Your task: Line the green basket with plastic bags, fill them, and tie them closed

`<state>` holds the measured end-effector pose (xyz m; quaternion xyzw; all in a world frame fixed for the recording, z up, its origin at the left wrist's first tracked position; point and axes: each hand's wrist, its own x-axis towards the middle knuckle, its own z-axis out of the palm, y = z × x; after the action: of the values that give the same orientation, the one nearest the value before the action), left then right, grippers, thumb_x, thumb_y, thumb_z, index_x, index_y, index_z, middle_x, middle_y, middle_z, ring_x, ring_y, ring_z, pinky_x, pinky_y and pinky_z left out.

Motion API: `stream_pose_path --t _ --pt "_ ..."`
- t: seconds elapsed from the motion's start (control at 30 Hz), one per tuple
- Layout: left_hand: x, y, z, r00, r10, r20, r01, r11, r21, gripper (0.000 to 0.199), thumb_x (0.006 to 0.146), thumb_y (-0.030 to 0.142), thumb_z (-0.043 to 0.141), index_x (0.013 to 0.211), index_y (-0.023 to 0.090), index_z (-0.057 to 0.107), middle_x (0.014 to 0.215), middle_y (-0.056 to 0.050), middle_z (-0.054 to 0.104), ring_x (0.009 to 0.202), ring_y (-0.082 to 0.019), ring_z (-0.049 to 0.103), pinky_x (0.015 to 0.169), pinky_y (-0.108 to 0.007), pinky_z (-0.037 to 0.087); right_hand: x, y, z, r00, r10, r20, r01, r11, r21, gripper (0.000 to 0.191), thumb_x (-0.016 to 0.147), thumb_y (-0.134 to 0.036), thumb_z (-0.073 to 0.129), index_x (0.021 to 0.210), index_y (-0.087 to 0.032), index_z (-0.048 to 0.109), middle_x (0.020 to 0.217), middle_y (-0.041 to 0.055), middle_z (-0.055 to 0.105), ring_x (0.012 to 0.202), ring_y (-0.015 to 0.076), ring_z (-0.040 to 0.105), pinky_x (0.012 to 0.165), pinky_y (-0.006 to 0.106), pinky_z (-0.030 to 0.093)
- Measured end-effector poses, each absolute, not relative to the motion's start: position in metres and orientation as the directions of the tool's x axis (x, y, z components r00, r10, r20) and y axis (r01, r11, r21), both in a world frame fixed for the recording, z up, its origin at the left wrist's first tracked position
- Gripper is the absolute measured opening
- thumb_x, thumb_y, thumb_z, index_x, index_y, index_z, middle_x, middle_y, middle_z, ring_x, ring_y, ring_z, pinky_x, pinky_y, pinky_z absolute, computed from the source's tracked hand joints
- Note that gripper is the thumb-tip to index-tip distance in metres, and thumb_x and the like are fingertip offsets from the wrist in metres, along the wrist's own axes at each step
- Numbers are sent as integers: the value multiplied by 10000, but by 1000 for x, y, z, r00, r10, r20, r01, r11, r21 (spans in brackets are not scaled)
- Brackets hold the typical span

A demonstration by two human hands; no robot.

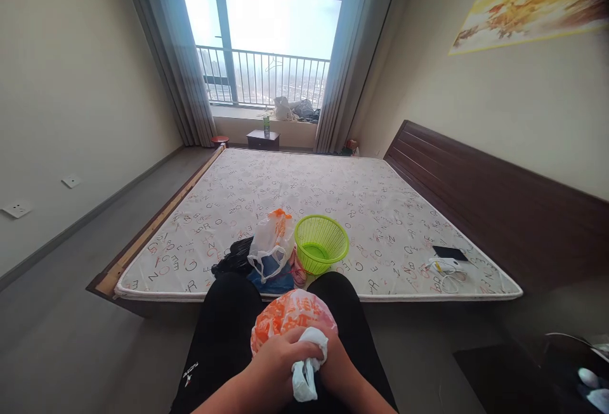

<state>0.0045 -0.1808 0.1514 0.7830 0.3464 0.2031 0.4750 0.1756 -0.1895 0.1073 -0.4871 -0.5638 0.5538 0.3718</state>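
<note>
Two hands (pixel 285 363) clutch an orange-printed bag (pixel 285 319) beside a letter-printed mattress (pixel 380 192).

Daylight from far window (pixel 259 27), washed-out sky (pixel 285 18), dim room (pixel 71 84), curved blurred edges

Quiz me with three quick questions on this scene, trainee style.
1. True or false: the lime-green basket sits on the mattress.
2. What lies beside the black phone? A) a white cable, B) the basket, C) a pair of scissors.
3. Fill in: the gathered plastic bunched by the left hand is coloured ____.

Key: 1 true; 2 A; 3 white.
</note>
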Motion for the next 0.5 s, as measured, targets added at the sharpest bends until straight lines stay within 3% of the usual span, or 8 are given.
stream_pose_path --t 0.3,0.5 --pt "2 -181 143 693 720 33 386 -409 827 361 798 137 752 1128 279 787 1096 -37 732 903 -170 698 782 -225 503 179 -187 121 -270 947 -173 35 -170 -985 192 790 -390 768 788 -203 723 820 38 731 762 208 646 723 328 517" --pt "0 -181 145 683 725 88 369 -447 815 378 830 128 688 1151 314 757 1149 -22 731 925 -160 698 799 -206 512 179 -187 133 -356 922 -154 -40 -180 -983 247 813 -424 761 938 -214 787 926 59 764 916 262 700 867 393 545"
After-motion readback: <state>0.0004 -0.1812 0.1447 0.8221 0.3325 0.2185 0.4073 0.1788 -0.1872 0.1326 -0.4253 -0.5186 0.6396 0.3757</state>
